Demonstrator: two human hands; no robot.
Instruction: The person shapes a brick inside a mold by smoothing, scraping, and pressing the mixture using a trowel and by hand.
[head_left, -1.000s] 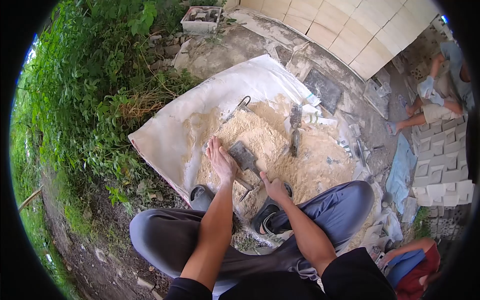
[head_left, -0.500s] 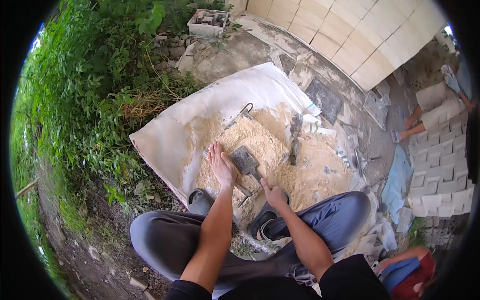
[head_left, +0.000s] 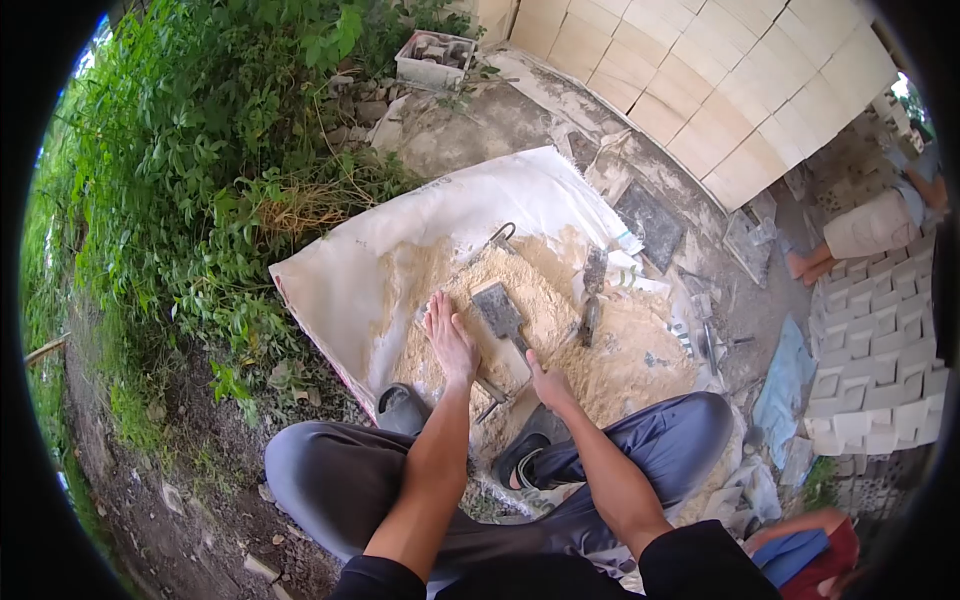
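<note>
A flat mould heaped with pale tan powder (head_left: 535,295) lies on a white woven sack (head_left: 340,260) in front of me. One wire handle (head_left: 503,232) sticks out at its far end and another bar shows at the near end. My right hand (head_left: 552,384) grips the handle of a trowel (head_left: 497,310), whose dark, square blade lies flat on the powder. Just left of the blade, my left hand (head_left: 450,340) rests on the mould's left side with fingers stretched out. Nearer me, a smooth pale strip (head_left: 503,366) shows beside the trowel's handle.
A second dusty trowel-like tool (head_left: 591,295) lies right of the mould. Dark square plate (head_left: 650,225) and plastic-wrapped debris are farther right. Stacked pale blocks (head_left: 875,350) and two other people stand at the right edge. Bushes (head_left: 220,150) crowd the left; a white crate (head_left: 435,60) sits behind.
The trowel blade has slid away from me over the powder, baring more smooth surface behind it. My left hand stays about where it was. My view has shifted slightly.
</note>
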